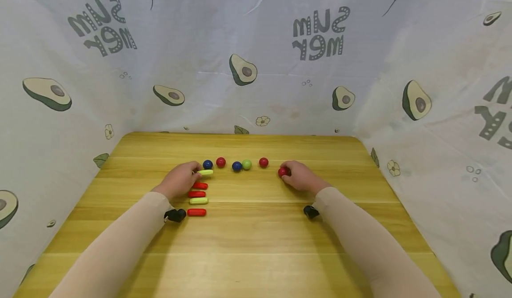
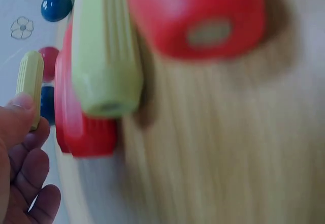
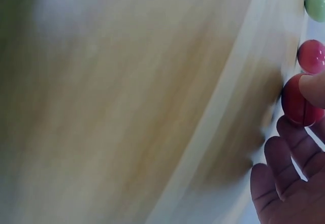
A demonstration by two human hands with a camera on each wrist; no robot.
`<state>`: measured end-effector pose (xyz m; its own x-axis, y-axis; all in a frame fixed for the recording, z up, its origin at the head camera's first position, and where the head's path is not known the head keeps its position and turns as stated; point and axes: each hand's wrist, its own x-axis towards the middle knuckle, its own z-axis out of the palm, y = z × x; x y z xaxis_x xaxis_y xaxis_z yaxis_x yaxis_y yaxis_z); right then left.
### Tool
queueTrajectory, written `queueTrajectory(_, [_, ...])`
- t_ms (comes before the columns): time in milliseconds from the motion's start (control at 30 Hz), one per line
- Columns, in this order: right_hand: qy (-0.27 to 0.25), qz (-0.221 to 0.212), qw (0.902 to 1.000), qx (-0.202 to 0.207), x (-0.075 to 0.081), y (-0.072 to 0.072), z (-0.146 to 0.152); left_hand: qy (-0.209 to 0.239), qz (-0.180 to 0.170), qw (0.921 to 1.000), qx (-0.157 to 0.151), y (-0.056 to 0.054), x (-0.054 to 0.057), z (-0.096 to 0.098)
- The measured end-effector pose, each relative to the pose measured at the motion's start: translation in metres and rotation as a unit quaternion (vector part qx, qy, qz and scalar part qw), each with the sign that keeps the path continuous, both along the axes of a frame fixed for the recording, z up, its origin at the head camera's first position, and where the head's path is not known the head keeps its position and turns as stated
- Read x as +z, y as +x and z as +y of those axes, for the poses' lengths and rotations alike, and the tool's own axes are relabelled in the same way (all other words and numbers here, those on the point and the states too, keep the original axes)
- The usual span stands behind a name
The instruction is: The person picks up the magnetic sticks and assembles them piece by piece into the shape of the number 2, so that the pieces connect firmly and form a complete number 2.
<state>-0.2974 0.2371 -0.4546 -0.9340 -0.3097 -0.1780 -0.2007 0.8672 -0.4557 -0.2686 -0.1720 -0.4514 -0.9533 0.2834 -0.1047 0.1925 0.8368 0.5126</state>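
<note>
My left hand (image 1: pixel 178 180) pinches a light-green ribbed stick (image 2: pixel 30 79) between thumb and fingers, at the top of a column of similar short sticks. Below it lie red sticks (image 1: pixel 197 194), another light-green stick (image 1: pixel 198 201) and a red stick (image 1: pixel 196 212) nearest me. Over on the right, my right hand (image 1: pixel 301 176) holds a red ball (image 3: pixel 299 99) between thumb and fingertips. It is at the right end of a row of balls: a blue ball (image 1: pixel 207 164), a red ball (image 1: pixel 221 162), a blue ball (image 1: pixel 237 166), a green ball (image 1: pixel 246 164) and a red ball (image 1: pixel 263 162).
The wooden table (image 1: pixel 248 244) has its far edge just behind the row of balls. A printed cloth (image 1: pixel 200 58) with avocados hangs behind it and along both sides. Black wrist cameras (image 1: pixel 175 215) sit under the sleeves.
</note>
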Motion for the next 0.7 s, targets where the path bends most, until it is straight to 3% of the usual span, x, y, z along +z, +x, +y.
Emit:
queueTrajectory(333, [-0.023,-0.016,0.9996,-0.004,-0.002,0.001,-0.006,-0.010,0.023,0.9995,-0.020,0.003,0.004,0.025])
queueTrajectory(700, [-0.048,-0.035,0.9982,-0.011,0.001,0.005,-0.011,-0.023,0.040,0.9978,-0.047,0.000,0.000,0.061])
